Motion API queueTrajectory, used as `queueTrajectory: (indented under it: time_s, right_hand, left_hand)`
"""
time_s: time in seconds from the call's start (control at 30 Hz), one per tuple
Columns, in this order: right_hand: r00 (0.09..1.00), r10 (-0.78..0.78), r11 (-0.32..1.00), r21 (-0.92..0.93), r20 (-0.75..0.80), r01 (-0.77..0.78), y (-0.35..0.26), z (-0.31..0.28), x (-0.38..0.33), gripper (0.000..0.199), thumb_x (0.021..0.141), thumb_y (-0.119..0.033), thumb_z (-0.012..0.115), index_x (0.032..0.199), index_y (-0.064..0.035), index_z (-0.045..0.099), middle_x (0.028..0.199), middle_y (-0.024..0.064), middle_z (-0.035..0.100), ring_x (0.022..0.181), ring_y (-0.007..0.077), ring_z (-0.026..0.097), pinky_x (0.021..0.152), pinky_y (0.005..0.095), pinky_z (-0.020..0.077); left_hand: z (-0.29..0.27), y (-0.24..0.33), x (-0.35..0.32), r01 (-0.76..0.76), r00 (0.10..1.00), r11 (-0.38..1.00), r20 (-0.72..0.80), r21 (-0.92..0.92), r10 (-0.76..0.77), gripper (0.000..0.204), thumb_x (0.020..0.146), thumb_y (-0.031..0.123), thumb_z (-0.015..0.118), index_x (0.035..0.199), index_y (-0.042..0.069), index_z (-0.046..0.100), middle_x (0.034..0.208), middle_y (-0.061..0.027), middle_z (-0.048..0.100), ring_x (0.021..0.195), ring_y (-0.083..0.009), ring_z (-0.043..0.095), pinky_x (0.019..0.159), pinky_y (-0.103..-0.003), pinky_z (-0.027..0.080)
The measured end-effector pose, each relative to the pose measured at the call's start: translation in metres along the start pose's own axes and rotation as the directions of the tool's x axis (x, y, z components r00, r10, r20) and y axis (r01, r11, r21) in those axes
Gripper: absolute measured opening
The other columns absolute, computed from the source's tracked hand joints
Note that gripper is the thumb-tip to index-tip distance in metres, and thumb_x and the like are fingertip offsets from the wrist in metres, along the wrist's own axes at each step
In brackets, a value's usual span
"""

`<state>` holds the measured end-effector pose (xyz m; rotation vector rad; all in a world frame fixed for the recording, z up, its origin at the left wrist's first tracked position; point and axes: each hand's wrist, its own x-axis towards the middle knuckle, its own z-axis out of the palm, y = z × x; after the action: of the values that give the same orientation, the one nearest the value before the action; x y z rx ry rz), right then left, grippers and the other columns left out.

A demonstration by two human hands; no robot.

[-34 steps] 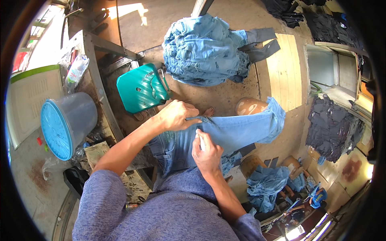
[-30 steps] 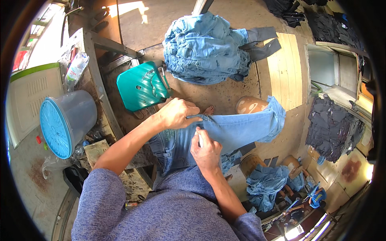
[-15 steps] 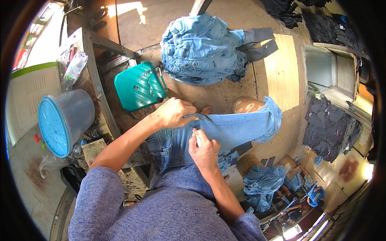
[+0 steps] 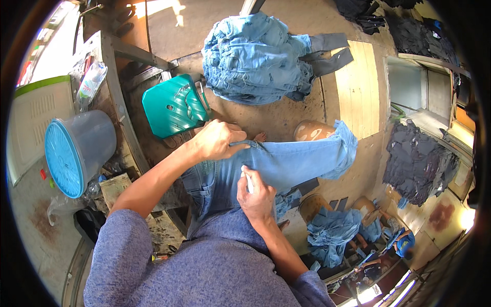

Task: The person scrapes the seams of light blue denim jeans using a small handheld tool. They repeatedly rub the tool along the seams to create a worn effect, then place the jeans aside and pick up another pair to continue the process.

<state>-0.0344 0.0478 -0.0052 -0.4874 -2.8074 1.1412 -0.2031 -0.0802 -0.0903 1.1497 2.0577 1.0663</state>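
A pair of light blue jeans point(image 4: 294, 161) stretches across in front of me, its waist end close to my body and one leg reaching right over a brown rounded support point(image 4: 313, 131). My left hand point(image 4: 219, 140) is closed on the far edge of the denim, pinching a fold. Between the fingers of my right hand point(image 4: 258, 198) is a slim white stick-shaped tool point(image 4: 249, 183), its exact kind unclear. Its upper end is at the denim, just nearer to me than my left hand; whether it touches cannot be made out.
Beyond the jeans stand a green plastic stool point(image 4: 171, 107) and a heap of blue jeans point(image 4: 255, 61). To the left is a clear bucket with a blue lid point(image 4: 64, 158). Dark garments point(image 4: 422, 161) are piled at right. Other people point(image 4: 401, 243) sit at lower right near more denim point(image 4: 332, 230).
My right hand, with the white tool, has shifted slightly left on the jeans. My left hand keeps its grip on the edge. The whole view has moved a little.
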Motion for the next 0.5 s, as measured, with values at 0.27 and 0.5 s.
queueTrajectory:
  time_s: [0.27,0.5]
  right_hand:
    - [0.975,0.109,0.986,-0.147,0.192,-0.081,-0.0017,-0.0029,-0.0036,0.006,0.096,-0.004,0.071,0.103,-0.0031,0.072,0.083,0.0158,0.079,0.071,0.0297,0.079,0.058,0.0382,0.062]
    - [1.0,0.017,0.998,-0.067,-0.005,-0.017,0.0008,0.0051,0.0018,0.005,0.096,-0.006,0.072,0.101,-0.0038,0.071,0.076,0.0152,0.077,0.064,0.0298,0.077,0.055,0.0387,0.0609]
  left_hand:
    - [-0.0008,0.0011,0.0012,-0.007,1.0,0.999,-0.017,0.036,0.008,0.025,0.09,0.021,0.084,0.104,0.004,0.073,0.089,-0.0127,0.075,0.085,-0.0353,0.074,0.074,-0.046,0.062]
    - [-0.0012,0.001,0.0009,-0.011,1.0,1.0,-0.019,0.006,0.012,0.025,0.09,0.021,0.084,0.102,0.002,0.072,0.087,-0.0129,0.073,0.085,-0.0359,0.074,0.074,-0.046,0.061]
